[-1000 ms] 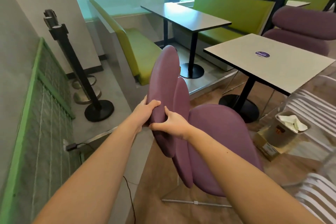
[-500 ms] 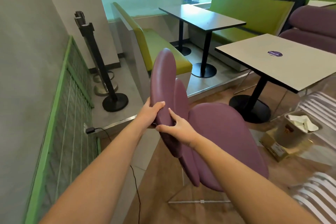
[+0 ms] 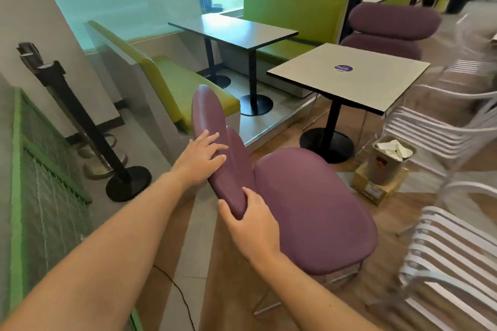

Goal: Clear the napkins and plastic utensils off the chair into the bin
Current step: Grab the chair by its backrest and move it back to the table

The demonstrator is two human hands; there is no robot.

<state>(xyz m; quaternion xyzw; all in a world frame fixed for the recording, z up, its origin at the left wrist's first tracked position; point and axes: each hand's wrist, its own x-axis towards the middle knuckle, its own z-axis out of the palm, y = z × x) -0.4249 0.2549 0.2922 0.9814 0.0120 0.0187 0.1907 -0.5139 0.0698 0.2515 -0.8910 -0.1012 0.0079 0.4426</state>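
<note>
Both our hands on the purple chair [image 3: 309, 209], seat bare

Our left hand [image 3: 204, 160] lies flat, fingers straight, against the chair's tall back pad, while our right hand [image 3: 250, 220] curls round that pad's lower end, thumb on one face and fingers on the other. The chair is padded in smooth purple, with an oval seat on a thin metal frame. Beyond the chair's far side, the bin [image 3: 387, 166] stands on a cardboard box [image 3: 372, 191], white napkins [image 3: 392, 148] showing in its mouth.

Bare forearms — hands [image 3: 228, 188] seemingly ringless, sleeveless.
</note>
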